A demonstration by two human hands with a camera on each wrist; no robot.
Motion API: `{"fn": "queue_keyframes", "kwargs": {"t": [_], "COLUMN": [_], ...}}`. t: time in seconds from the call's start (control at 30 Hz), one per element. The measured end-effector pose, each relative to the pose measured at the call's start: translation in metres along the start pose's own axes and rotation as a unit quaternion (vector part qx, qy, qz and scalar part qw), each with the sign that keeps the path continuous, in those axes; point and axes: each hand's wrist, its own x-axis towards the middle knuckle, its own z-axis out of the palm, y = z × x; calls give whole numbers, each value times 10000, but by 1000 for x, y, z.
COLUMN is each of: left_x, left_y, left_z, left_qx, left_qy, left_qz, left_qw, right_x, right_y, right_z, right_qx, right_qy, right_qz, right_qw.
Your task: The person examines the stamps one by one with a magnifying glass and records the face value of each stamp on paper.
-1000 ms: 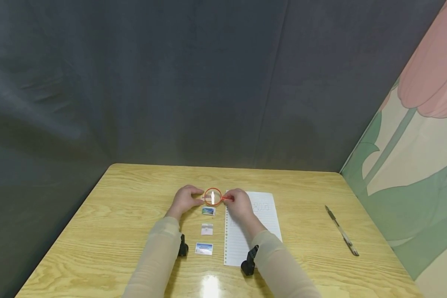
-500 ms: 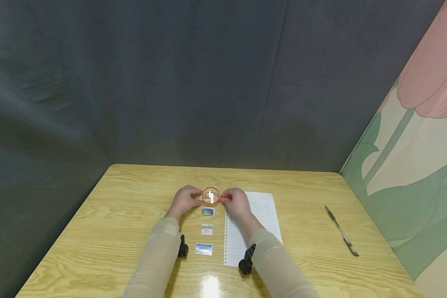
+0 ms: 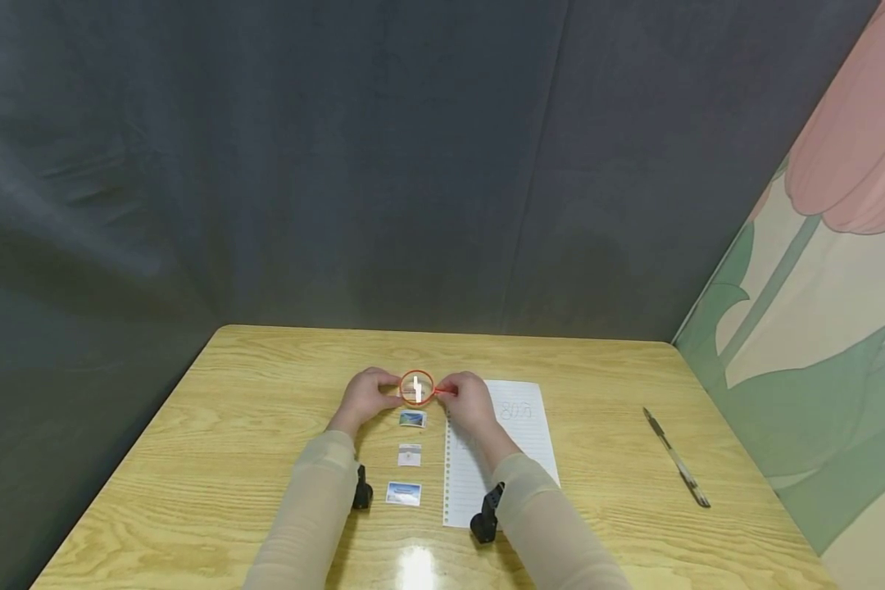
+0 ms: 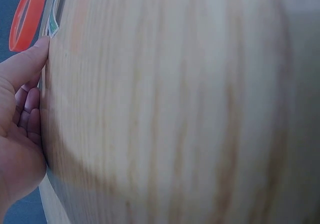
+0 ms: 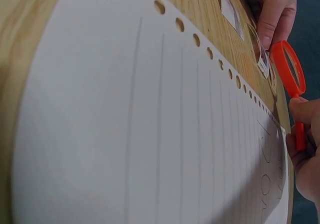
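My right hand (image 3: 474, 403) pinches the short handle of a red-rimmed magnifying glass (image 3: 417, 388). The lens sits over a small printed paper slip at the far end of a column, with a bright glare across it. From the other side, my left hand (image 3: 365, 395) reaches in with thumb and forefinger extended to the slip's left edge, close to the rim. In the left wrist view its thumb (image 4: 30, 61) lies right at the slip's edge and the other fingers curl near the tabletop. The red ring (image 5: 289, 69) stands tilted above the slip in the right wrist view.
Toward me follow a green-blue picture slip (image 3: 412, 419), a pale slip (image 3: 409, 455) and a blue slip (image 3: 403, 493). A lined, punched sheet (image 3: 519, 442) with handwriting lies under my right forearm. A pen (image 3: 676, 456) rests farther right on the wooden table (image 3: 214, 459).
The magnifying glass and my right hand have shifted slightly left, and the lens glare has changed shape. My left hand has stayed almost still.
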Motion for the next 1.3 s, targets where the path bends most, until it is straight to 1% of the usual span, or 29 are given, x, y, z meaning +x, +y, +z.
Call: {"fn": "queue_keyframes", "kwargs": {"t": [0.3, 0.43, 0.57, 0.7, 0.77, 0.97, 1.1, 1.23, 1.3], "left_x": [0, -1, -1, 0, 0, 0, -2, -4, -5], "left_y": [1, 1, 0, -1, -2, -4, -6, -8, -8], "left_z": [-1, -1, -1, 0, 2, 3, 2, 0, -1], "left_qx": [-2, 20, 38, -31, -59, -9, -68, -233, -315], "left_qy": [-15, -71, -77, -59, -57, -67, -32, -29, -74], "left_qz": [12, 44, 108, 76, 49, 106, 202, 307, 348], "left_qw": [10000, 10000, 9999, 9999, 10000, 9999, 9998, 9993, 9989], "right_x": [0, -3, -7, -11, -13, -22, -28, -34, -37], "right_y": [1, 3, 8, 18, 24, 40, 54, 67, 73], "right_z": [-2, -9, -21, -33, -39, -57, -68, -78, -83], "right_qx": [29, 310, 658, 765, 715, 608, 575, 487, 372], "right_qy": [38, 40, 74, 110, 159, 385, 463, 516, 578], "right_qz": [83, 326, 417, 336, 273, 38, 6, 7, -105], "right_qw": [10000, 9990, 9969, 9964, 9969, 9974, 9973, 9975, 9976]}}
